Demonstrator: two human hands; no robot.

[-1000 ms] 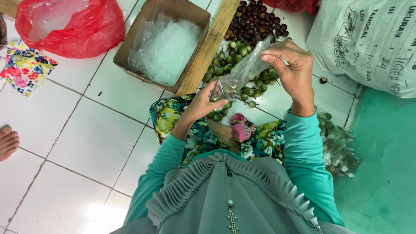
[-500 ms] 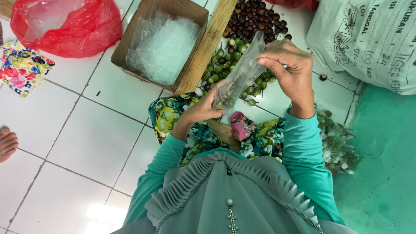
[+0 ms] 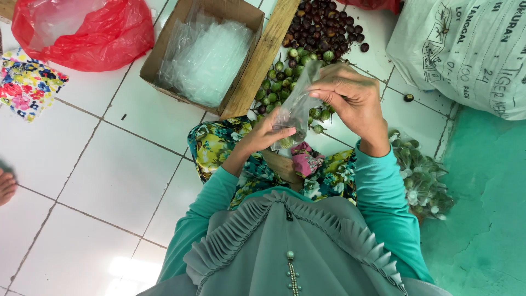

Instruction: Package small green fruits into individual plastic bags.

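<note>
A small clear plastic bag with a few green round fruits at its bottom is held upright between both hands. My left hand grips its lower end, and my right hand pinches its top edge. Just beyond the hands, green round fruits lie loose on the white tile floor. A heap of dark purple-brown fruits lies farther away. Both arms wear teal sleeves, and a floral cloth covers my lap.
A cardboard box of clear plastic bags sits at the upper left of the hands, beside a wooden plank. A red plastic bag lies far left. A white printed sack stands right. Filled clear bags pile by my right elbow. Another person's foot shows at the left edge.
The bag has turned more upright and closer to me. My right hand has shifted along its top edge; my left hand stays under it.
</note>
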